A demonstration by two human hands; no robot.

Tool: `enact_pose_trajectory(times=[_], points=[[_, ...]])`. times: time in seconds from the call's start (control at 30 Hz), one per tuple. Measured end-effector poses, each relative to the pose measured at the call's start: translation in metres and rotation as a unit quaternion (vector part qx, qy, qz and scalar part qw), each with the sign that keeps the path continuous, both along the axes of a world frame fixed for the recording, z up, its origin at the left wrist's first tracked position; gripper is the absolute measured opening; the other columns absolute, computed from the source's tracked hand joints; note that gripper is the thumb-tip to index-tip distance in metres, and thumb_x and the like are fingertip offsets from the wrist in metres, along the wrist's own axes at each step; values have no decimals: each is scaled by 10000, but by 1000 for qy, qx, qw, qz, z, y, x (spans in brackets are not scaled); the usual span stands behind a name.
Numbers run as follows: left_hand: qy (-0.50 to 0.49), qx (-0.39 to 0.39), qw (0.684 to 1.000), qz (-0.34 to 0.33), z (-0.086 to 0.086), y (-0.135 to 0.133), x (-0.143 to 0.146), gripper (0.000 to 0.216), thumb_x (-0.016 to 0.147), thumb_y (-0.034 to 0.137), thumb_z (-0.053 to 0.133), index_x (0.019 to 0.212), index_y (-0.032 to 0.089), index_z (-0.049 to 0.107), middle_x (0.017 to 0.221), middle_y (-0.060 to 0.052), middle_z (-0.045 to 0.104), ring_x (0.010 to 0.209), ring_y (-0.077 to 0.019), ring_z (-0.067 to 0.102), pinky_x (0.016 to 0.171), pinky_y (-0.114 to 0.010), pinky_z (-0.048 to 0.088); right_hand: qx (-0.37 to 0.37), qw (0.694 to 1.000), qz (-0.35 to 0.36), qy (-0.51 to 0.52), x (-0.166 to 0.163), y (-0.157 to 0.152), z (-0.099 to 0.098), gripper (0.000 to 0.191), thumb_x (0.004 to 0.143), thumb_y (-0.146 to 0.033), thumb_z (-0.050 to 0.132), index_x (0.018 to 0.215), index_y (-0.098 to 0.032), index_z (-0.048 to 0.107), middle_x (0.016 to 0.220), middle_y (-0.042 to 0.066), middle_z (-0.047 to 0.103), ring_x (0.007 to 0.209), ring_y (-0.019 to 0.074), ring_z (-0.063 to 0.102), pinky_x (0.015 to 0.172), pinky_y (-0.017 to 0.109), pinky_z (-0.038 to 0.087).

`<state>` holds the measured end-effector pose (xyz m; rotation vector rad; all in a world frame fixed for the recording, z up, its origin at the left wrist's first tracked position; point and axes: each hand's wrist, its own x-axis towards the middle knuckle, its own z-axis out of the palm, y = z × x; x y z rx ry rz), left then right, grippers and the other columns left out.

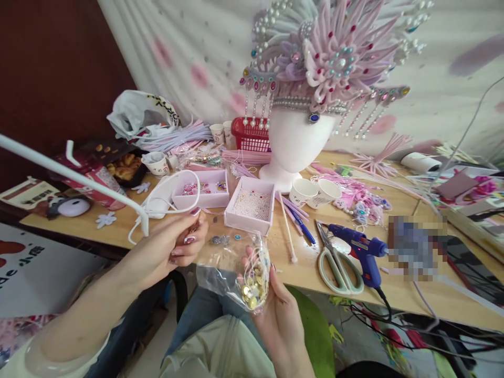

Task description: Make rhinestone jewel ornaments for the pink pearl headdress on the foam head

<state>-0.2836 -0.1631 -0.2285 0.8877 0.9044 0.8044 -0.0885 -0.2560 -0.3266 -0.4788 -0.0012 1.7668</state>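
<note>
My right hand (281,310) cradles a see-through plastic bag (220,278) just in front of the table's edge. Gold round pieces and white cord show through the bag, gathered over the palm. My left hand (185,241) is closed, fingertips curled against the thumb; whatever lies between them is hidden. It hovers left of the bag, close to the table edge. Beyond the bag, a pink box (252,205) holds many small pearl beads. Beside it a second pink box (202,190) has red and coloured gems in it. Small grey gems (220,240) lie near the bag.
A white head form (295,142) wears a tall pink flower headdress (340,60). On the right lie scissors (340,265) and a blue glue gun (362,249) with a cable. Paper cups (303,191) stand mid-table. A white lamp arm (86,181) crosses the left side.
</note>
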Motion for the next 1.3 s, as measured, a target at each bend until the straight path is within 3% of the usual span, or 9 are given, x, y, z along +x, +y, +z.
enact_pose_trajectory(times=[0.13,0.2,0.27,0.37,0.67,0.83,1.03,1.17,1.3], points=[[185,147,972,-6,-23,17,6,233,893,419,572,810,220,483,665,70,455,436,-55,284,405,-161,257,-15,999,-46,-8,26,-15,-2,259,854,-335,784,1099,-252,779,1313,51,699,1128,226,706,1093,443,505],[353,279,892,-33,-45,26,7,163,905,371,481,828,229,504,693,29,533,530,-127,471,500,-235,402,-20,999,-49,-6,35,-19,-2,250,865,-306,771,1109,-251,775,1329,55,689,1127,216,706,1093,432,506],[412,327,850,-33,-64,33,7,111,876,322,497,812,234,519,725,2,575,666,-193,566,653,-326,483,-22,999,-44,2,40,-21,-3,250,881,-276,752,1128,-243,768,1338,60,682,1142,204,699,1105,415,496],[434,355,828,-27,-76,38,4,89,884,287,494,840,235,553,802,-15,605,769,-222,597,796,-387,498,-17,999,-44,12,41,-20,-5,264,909,-251,715,1170,-241,751,1334,67,687,1170,195,686,1126,413,474],[454,407,791,-46,-76,49,-4,109,828,223,610,895,218,696,953,-35,682,687,-177,589,711,-337,518,-20,999,-23,27,33,-16,-3,310,1020,-224,518,1272,-254,696,1235,62,743,1127,182,701,1085,432,510],[448,427,785,-15,-64,35,-2,153,881,270,583,949,201,702,995,-47,671,634,-148,539,643,-310,483,0,999,-19,42,29,-10,2,247,939,-185,656,1156,-252,752,1190,31,762,1084,174,721,1029,378,556],[310,433,845,-50,-26,-15,12,208,1003,318,479,887,240,634,1035,-38,667,1000,-191,645,794,-277,524,-11,1000,-26,12,19,-6,5,361,802,-317,843,1143,-241,753,1235,22,743,1043,201,731,951,378,597],[344,438,829,-45,-19,-30,14,77,947,262,563,995,269,622,1311,-43,602,1013,-178,642,824,-291,539,-36,999,-24,-16,13,-7,5,383,778,-358,862,1123,-228,756,1216,43,751,1015,220,728,983,434,573],[370,448,813,-33,-24,-34,6,46,932,259,579,938,277,622,1345,-38,607,1082,-208,656,910,-353,562,-42,998,-32,-29,7,-9,5,396,810,-387,828,1160,-227,734,1235,56,740,1057,236,708,983,448,560]])
